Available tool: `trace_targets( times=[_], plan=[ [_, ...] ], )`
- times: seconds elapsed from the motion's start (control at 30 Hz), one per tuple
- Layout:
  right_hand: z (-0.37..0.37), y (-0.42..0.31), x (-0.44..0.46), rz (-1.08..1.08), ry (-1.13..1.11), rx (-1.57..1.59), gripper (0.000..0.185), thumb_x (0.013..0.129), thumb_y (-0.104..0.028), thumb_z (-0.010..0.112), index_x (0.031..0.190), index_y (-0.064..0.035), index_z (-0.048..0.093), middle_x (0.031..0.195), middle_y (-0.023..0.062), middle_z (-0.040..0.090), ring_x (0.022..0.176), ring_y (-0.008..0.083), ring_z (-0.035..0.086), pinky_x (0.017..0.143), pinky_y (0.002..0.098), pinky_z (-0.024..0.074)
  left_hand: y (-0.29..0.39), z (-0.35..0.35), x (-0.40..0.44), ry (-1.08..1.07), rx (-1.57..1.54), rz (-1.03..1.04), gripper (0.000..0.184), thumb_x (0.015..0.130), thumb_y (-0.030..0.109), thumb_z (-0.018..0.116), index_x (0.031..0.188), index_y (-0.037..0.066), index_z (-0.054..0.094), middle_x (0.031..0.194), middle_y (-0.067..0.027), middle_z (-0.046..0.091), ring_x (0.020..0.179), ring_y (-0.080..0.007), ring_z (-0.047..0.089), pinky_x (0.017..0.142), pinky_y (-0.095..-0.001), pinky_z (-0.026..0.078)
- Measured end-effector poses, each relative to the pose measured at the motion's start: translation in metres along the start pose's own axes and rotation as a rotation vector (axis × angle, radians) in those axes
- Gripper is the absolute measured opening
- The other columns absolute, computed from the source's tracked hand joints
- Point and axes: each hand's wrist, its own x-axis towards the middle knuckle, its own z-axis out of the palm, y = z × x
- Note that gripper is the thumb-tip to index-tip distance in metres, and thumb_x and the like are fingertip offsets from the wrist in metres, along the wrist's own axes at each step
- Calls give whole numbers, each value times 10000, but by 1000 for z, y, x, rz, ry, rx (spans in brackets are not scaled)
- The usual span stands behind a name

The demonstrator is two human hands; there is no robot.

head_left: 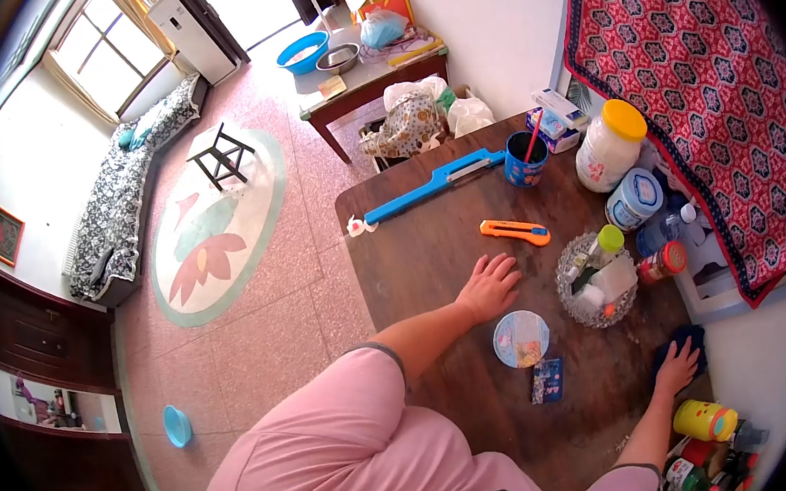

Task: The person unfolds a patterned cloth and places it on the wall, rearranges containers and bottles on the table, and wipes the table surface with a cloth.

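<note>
My left hand (491,287) lies flat on the brown wooden table (443,278), fingers spread and holding nothing. Just beyond it is an orange utility knife (515,232). A round pale-blue lid (521,339) and a small blue packet (547,381) lie between my two hands. Over at the table's right edge, my right hand (678,367) grips a dark cloth (692,350), pressed against the surface near the wall. A glass bowl (597,279) holding small containers stands between the knife and the cloth.
A long blue tool (435,186) and a blue cup (526,170) with a red stick stand along the far edge. A yellow-lidded jar (611,147), blue-white tub (635,199) and red jar (663,262) line the wall. Bottles and a yellow container (705,420) crowd the lower right.
</note>
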Motion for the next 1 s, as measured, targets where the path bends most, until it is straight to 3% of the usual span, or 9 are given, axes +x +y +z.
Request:
trace_targets(
  times=[0.83,1.0],
  plan=[
    [14,8,-54,-94,93,29,468,953,-451,441,1374,-250,424,1439,142,363,1229,420,422,934,545,407,-1,2,0,21,-47,1,372,840,274,577,1167,102,538,1322,-125,437,1307,-294,334,1077,-514,235],
    [2,-1,-66,-34,32,-2,469,953,-450,440,1377,-248,422,1445,138,354,1239,408,414,937,539,406,-2,-1,-1,26,-65,-3,373,838,268,577,1170,102,539,1315,-125,440,1307,-294,334,1082,-510,228]
  ],
)
